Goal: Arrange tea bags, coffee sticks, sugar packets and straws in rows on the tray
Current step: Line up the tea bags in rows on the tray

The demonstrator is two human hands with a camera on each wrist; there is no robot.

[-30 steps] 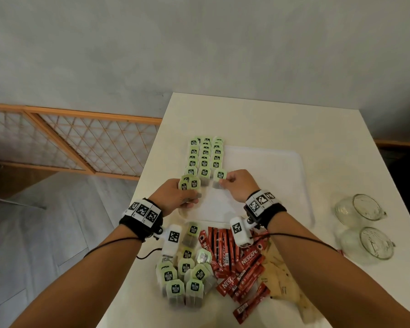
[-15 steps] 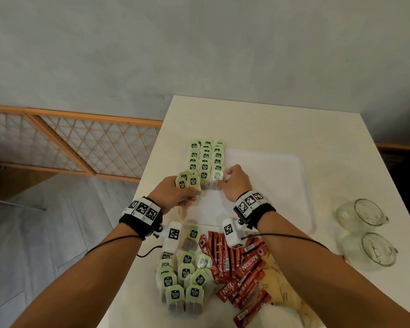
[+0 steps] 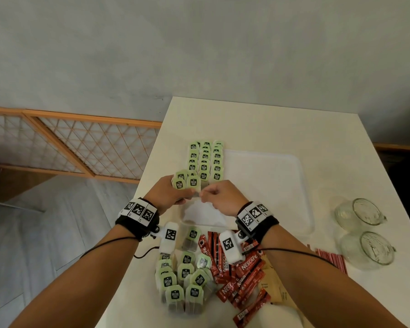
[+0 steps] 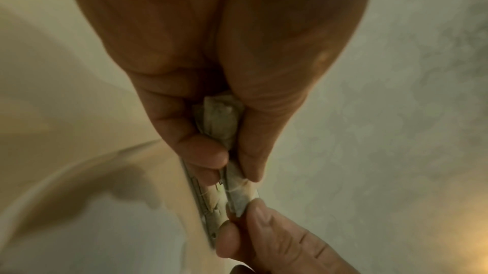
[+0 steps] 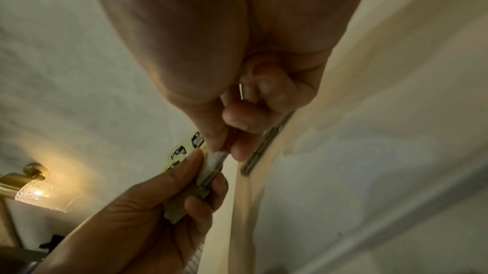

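While the left hand [image 3: 168, 195] keeps a small fan of tea bags [image 3: 186, 183] clamped, the right hand [image 3: 219, 197] has left the rows [image 3: 205, 159] at upper centre, where it was setting a bag half a second ago, and now pinches the edge of the next bag in that fan. So one more bag is placed; next pull starting. Tray [image 3: 301, 185] mostly bare on the right. Loose tea bags [image 3: 185, 275], coffee sticks [image 3: 244, 271], sugar packets [image 3: 270, 285], straws [image 3: 331, 259] wait on the desk [image 3: 270, 124], lower frame.
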